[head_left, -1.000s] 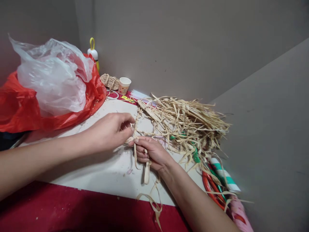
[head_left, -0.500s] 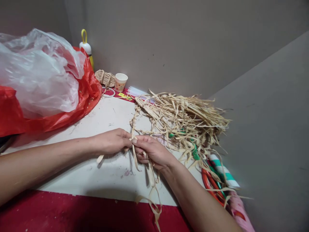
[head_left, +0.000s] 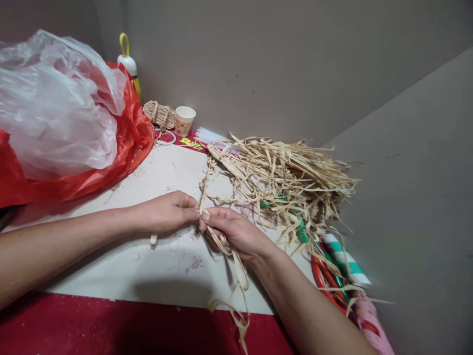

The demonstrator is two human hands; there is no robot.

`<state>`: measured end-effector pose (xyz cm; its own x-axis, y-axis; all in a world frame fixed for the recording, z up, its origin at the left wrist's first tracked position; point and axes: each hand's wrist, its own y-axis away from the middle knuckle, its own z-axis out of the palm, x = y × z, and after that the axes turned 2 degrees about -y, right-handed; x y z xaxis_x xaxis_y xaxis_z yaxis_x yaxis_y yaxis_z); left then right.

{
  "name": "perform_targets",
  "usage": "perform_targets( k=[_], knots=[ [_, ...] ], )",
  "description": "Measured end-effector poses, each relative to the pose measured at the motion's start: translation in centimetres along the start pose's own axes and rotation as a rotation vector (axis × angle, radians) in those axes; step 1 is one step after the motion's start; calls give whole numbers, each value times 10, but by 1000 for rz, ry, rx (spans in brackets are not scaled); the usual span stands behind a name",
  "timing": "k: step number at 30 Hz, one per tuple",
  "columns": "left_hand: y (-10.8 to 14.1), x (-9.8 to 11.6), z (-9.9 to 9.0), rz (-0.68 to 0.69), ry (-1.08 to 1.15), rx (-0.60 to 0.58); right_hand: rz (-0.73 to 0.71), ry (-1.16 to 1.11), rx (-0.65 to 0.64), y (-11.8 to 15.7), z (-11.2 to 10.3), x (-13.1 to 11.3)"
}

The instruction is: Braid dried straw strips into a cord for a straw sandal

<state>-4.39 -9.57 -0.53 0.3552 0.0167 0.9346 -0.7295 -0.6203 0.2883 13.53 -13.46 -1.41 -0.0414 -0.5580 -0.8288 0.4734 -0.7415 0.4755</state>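
Note:
A thin braid of dry, pale straw-like strips (head_left: pixel 204 186) runs from the pile's left side down to my fingers. My left hand (head_left: pixel 173 211) pinches at the braid's lower end from the left, and a pale strip's tip (head_left: pixel 153 239) sticks out beneath that hand. From the right, my right hand (head_left: pixel 232 229) grips the same end, thumb on top, its fingertips close to the left ones. Loose strips (head_left: pixel 240 270) hang from under my right hand over the board's front edge. The strands between my fingertips are partly hidden.
A heap of dry strips (head_left: pixel 291 167) lies behind my right hand. Left is a red bag (head_left: pixel 136 143) with clear plastic (head_left: pixel 62 108). A paper cup (head_left: pixel 185 121), a woven straw piece (head_left: pixel 159 114) and a yellow-white bottle (head_left: pixel 127 64) stand by the wall. Rolls (head_left: pixel 345 259) lie at right.
The strip that hung down between my hands now runs rightward under my right hand's fingers. My left hand has turned slightly, and less of the strip beneath it shows. The view has shifted a little.

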Motion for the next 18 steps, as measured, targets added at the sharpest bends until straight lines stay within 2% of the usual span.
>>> perform_targets(
  k=[3,6,10,14,18],
  knots=[
    [-1,-3,-3,-16,-7,-5,-4,167,54,2,0,0],
    [-1,-2,-5,-114,116,-53,-42,377,87,3,-1,0],
    [-3,-2,-2,-179,272,-63,-172,658,125,4,1,0],
    [-5,-1,7,-186,231,41,-306,904,179,6,5,1],
    [-5,-1,12,-137,110,153,-289,1186,267,16,8,-6]
  ],
)
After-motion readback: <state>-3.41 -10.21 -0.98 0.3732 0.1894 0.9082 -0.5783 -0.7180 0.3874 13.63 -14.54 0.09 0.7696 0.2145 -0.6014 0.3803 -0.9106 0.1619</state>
